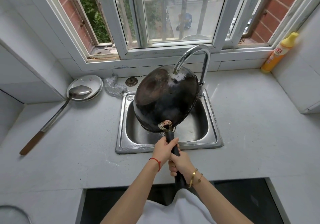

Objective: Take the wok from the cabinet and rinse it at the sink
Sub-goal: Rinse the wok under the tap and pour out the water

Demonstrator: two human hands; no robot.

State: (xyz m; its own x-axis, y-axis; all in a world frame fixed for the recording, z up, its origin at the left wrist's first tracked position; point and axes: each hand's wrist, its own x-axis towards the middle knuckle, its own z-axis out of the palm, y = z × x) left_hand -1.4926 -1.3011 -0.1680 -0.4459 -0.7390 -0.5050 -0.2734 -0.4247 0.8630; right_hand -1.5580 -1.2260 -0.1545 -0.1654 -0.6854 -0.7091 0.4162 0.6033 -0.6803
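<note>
A black wok [164,100] hangs over the steel sink [212,130], turned so its sooty underside faces me. Water from the curved chrome faucet [192,53] splashes on the wok's far upper part. Both hands grip its long black handle [174,147]. My left hand [163,150] holds the handle near the wok, and my right hand [180,163] holds it lower down, closer to my body. The handle's end pokes out below my right wrist.
A long ladle [57,112] rests on white plates [91,83] at the left of the grey counter. A steel scrubber [113,86] and a drain strainer [131,81] lie behind the sink. A yellow detergent bottle [278,53] stands at the far right by the window.
</note>
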